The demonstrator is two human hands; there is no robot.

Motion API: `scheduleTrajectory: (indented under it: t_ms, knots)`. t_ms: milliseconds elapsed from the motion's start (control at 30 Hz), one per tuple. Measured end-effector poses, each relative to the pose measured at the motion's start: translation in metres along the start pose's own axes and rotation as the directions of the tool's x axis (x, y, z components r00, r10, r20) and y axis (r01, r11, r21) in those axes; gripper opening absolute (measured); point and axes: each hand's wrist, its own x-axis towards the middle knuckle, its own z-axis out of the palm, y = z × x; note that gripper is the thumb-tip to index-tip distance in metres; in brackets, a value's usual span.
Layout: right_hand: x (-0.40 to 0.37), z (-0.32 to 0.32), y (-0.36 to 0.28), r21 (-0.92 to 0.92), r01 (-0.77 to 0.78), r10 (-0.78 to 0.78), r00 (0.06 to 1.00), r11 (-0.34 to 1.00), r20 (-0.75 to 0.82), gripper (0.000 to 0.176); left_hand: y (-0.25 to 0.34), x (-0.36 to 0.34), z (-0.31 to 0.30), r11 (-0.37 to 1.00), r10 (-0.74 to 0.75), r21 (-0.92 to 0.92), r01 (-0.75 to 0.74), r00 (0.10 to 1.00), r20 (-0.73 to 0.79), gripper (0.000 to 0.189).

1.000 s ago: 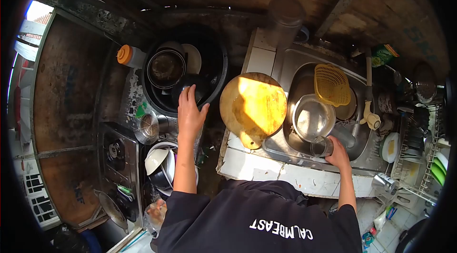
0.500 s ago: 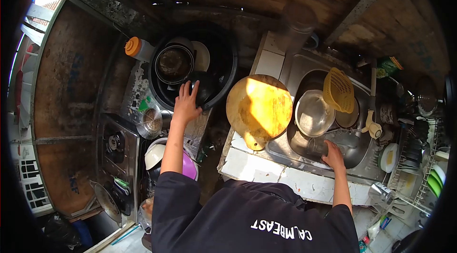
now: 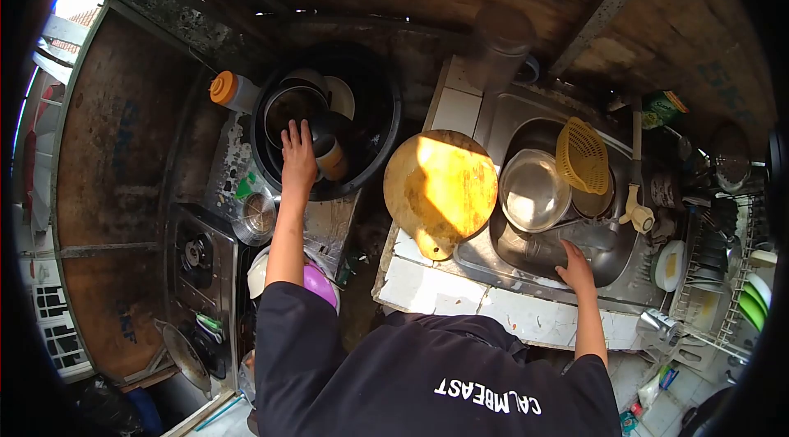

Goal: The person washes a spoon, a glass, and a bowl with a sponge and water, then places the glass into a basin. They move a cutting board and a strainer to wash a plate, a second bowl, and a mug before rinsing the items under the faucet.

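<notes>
Over the near left part of the black basin (image 3: 398, 129), the left hand (image 3: 298, 164) reaches forward, back upward, with a small cup (image 3: 332, 161) just to its right, on the thumb side. Visible fingers are straight and slightly parted, pointing toward the far side of the basin; the thumb is hidden, so whether the cup is gripped, or merely lies alongside, cannot be told. Long axis of the cup: slanting, mouth away from the wearer and a little leftward, base nearer and rightward, thus roughly in line with the hand rather than across it. The left hand is by far the nearer; the right hand (image 3: 578, 268) is well apart, over the near side of the sink (image 3: 612, 263), its fingers and thumb spread with nothing distinct between them.

Appearance of the cup: pale at the mouth, tan to orange-brown along the body, dark around it; any handle is not discernible. Beyond the left fingertips is a round metal pot (image 3: 293, 106), with a pale plate (image 3: 343, 98) to its right. Between basin and sink, a round wooden board (image 3: 441, 182) rests on the white-tiled counter (image 3: 431, 285), partly sunlit
</notes>
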Motion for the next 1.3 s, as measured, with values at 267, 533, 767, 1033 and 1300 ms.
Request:
scheduleTrajectory:
  t_ms: [267,533,767,1033,1300]
  knots:
    - [-0.026,0.001,0.005,0.105,-0.035,0.05,0.988,0.994,-0.145,0.064,0.006,0.02,-0.083,0.998,-0.011,-0.066,-0.02,0.902,-0.432,0.056]
    - [-0.044,-0.003,-0.043,0.59,0.003,0.179,0.952,0.807,-0.249,0.045,0.12,-0.005,-0.105,0.032,-0.027,-0.825,0.564,0.826,0.563,0.036]
    - [-0.045,0.002,-0.133,0.96,-0.19,0.024,0.98,-0.203,0.199,0.045,0.282,-0.076,-0.053,0.097,0.513,-0.651,0.753,0.523,0.681,0.032]
    - [0.022,0.01,-0.109,0.875,-0.218,0.109,0.95,-0.433,0.291,0.043,0.254,-0.068,-0.05,-0.045,0.324,-0.714,0.699,0.686,0.651,0.067]
    - [0.02,0.02,-0.117,0.846,-0.413,-0.045,0.904,-0.338,0.424,0.029,0.097,-0.068,-0.019,0.419,-0.532,-0.734,0.535,0.8,0.279,0.059]
